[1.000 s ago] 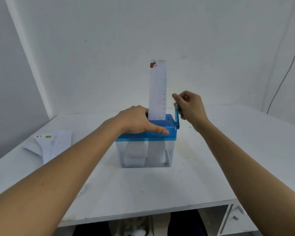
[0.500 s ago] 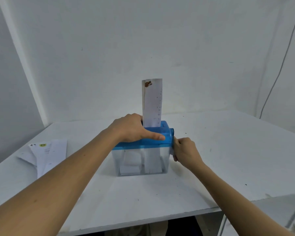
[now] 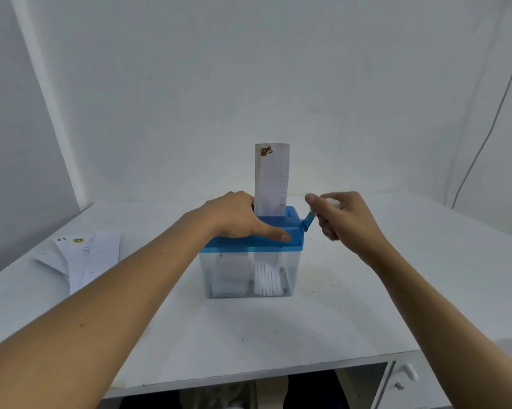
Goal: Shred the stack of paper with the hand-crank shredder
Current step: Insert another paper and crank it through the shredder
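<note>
The left hand (image 3: 237,216) presses flat on the blue shredder (image 3: 253,246), between both hands on the desk (image 3: 337,314). The right hand (image 3: 341,216) grips its crank (image 3: 308,221). 1 paper strip (image 3: 271,180) stands upright just beside the left hand; spare sheets (image 3: 83,258) lie well left.

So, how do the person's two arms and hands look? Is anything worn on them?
Both forearms are bare as far as the picture shows: no sleeves in view. The left hand and right hand wear no gloves; I see no watch, bracelet or ring. Fingernails look short and unpainted.
</note>
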Available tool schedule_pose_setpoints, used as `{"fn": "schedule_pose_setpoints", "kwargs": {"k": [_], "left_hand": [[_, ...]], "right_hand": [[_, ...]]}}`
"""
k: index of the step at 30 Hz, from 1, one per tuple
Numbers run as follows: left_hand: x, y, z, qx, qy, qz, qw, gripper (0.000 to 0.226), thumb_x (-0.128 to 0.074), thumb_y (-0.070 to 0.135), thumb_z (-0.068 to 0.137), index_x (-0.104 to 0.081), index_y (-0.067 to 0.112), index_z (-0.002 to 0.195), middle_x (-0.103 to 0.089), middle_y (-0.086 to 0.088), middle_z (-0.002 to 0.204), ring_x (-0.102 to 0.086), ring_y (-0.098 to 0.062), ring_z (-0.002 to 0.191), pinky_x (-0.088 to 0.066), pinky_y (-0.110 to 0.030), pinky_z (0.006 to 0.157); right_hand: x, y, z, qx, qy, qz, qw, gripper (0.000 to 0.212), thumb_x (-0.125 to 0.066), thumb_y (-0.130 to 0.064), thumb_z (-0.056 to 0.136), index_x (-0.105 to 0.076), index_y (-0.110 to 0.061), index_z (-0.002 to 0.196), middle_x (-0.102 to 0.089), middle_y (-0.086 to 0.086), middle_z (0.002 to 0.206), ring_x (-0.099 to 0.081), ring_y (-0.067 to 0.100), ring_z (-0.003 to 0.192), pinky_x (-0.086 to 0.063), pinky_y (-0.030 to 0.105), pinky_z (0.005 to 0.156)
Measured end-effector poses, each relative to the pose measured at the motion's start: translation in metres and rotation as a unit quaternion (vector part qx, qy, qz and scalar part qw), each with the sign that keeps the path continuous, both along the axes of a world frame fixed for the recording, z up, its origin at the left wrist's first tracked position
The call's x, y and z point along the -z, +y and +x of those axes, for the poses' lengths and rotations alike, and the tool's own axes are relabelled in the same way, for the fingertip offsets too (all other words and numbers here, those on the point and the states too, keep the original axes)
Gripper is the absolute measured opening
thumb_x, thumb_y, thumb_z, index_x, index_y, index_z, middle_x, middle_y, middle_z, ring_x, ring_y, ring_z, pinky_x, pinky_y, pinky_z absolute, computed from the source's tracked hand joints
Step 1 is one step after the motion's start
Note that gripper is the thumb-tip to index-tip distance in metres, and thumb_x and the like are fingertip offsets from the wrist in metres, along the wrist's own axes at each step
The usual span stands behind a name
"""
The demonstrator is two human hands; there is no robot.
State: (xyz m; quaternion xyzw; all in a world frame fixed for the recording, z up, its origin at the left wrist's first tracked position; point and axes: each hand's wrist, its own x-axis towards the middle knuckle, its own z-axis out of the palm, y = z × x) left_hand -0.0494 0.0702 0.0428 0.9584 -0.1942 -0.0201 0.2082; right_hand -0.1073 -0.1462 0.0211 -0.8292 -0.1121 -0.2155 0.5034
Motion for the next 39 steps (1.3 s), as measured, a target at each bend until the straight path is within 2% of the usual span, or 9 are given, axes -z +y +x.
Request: {"fn": "schedule_pose_setpoints", "kwargs": {"k": [5, 8, 13, 18, 23, 28, 33, 36, 39], "left_hand": [[0.002, -0.001, 0.0, -0.003, -0.012, 0.004, 1.0, 0.119, -0.062, 0.095, 0.042, -0.047, 0.04, 0.147, -0.059, 0.01, 0.132, -0.059, -0.019, 0.106, -0.051, -0.036, 0.09], [0.003, 0.0, 0.0, 0.002, -0.022, 0.002, 1.0, 0.119, -0.06, 0.096, 0.044, -0.046, 0.041, 0.148, -0.059, 0.01, 0.135, -0.059, -0.019, 0.104, -0.051, -0.034, 0.085], [0.006, 0.0, 0.001, 0.012, -0.036, 0.014, 0.999, 0.118, -0.053, 0.099, 0.044, -0.044, 0.043, 0.148, -0.058, 0.014, 0.122, -0.059, -0.011, 0.094, -0.053, -0.03, 0.077], [0.008, 0.0, -0.003, 0.032, -0.065, 0.071, 0.995, 0.116, -0.045, 0.107, 0.045, -0.046, 0.044, 0.142, -0.064, 0.017, 0.112, -0.061, -0.006, 0.089, -0.056, -0.032, 0.079], [0.008, -0.002, -0.005, 0.023, -0.084, 0.08, 0.993, 0.098, -0.054, 0.098, 0.059, -0.048, 0.044, 0.14, -0.065, 0.015, 0.11, -0.061, -0.007, 0.089, -0.053, -0.028, 0.075], [0.008, -0.003, -0.005, 0.005, -0.073, 0.07, 0.995, 0.102, -0.058, 0.098, 0.053, -0.052, 0.039, 0.136, -0.065, 0.012, 0.105, -0.062, -0.009, 0.086, -0.056, -0.03, 0.073], [0.008, -0.003, 0.0, -0.017, -0.073, 0.082, 0.994, 0.106, -0.053, 0.107, 0.035, -0.066, 0.031, 0.107, -0.07, 0.009, 0.092, -0.067, -0.013, 0.081, -0.059, -0.038, 0.076], [0.009, -0.004, 0.001, -0.004, -0.062, 0.069, 0.996, 0.101, -0.056, 0.106, 0.033, -0.066, 0.038, 0.108, -0.07, 0.014, 0.094, -0.067, -0.012, 0.084, -0.059, -0.041, 0.079], [0.009, -0.001, 0.0, 0.012, -0.057, 0.056, 0.997, 0.1, -0.06, 0.101, 0.038, -0.062, 0.043, 0.119, -0.069, 0.016, 0.102, -0.066, -0.011, 0.089, -0.058, -0.04, 0.082]], "right_hand": [[-0.01, 0.01, 0.038, 0.048, -0.089, 0.022, 0.995, 0.032, -0.062, -0.04, 0.097, -0.056, -0.011, 0.087, -0.063, -0.004, 0.071, -0.053, 0.004, 0.05, -0.045, 0.02, 0.049], [-0.008, 0.016, 0.057, 0.083, -0.118, 0.006, 0.99, 0.025, -0.059, -0.034, 0.1, -0.056, -0.013, 0.086, -0.063, -0.002, 0.075, -0.057, 0.006, 0.06, -0.049, 0.02, 0.054], [0.008, 0.025, 0.079, 0.124, -0.074, 0.024, 0.989, 0.034, -0.048, -0.035, 0.105, -0.052, -0.011, 0.081, -0.062, -0.004, 0.077, -0.057, 0.009, 0.07, -0.047, 0.023, 0.063], [0.036, 0.017, 0.091, 0.103, 0.023, -0.05, 0.993, 0.042, -0.043, -0.036, 0.107, -0.051, -0.012, 0.074, -0.059, 0.003, 0.072, -0.052, 0.016, 0.064, -0.047, 0.032, 0.063], [0.089, 0.02, 0.064, 0.118, 0.098, -0.073, 0.985, 0.037, -0.042, -0.02, 0.107, -0.059, -0.008, 0.076, -0.065, 0.006, 0.077, -0.056, 0.022, 0.069, -0.046, 0.034, 0.06], [0.096, 0.016, 0.013, 0.092, 0.092, -0.069, 0.989, 0.059, -0.029, -0.041, 0.109, -0.064, -0.012, 0.071, -0.066, -0.001, 0.07, -0.059, 0.019, 0.067, -0.046, 0.036, 0.066], [0.059, 0.0, -0.032, -0.045, 0.057, -0.013, 0.997, 0.047, -0.055, -0.05, 0.089, -0.044, -0.021, 0.053, -0.041, -0.006, 0.053, -0.032, 0.013, 0.053, -0.027, 0.03, 0.051], [0.022, -0.006, -0.033, -0.082, 0.041, -0.085, 0.992, 0.053, -0.062, -0.06, 0.078, -0.038, -0.021, 0.051, -0.03, -0.007, 0.052, -0.025, 0.015, 0.052, -0.021, 0.03, 0.049], [-0.006, -0.005, -0.019, -0.067, 0.012, -0.095, 0.993, 0.058, -0.064, -0.058, 0.087, -0.047, -0.016, 0.05, -0.036, -0.004, 0.049, -0.03, 0.014, 0.047, -0.028, 0.026, 0.047]]}}
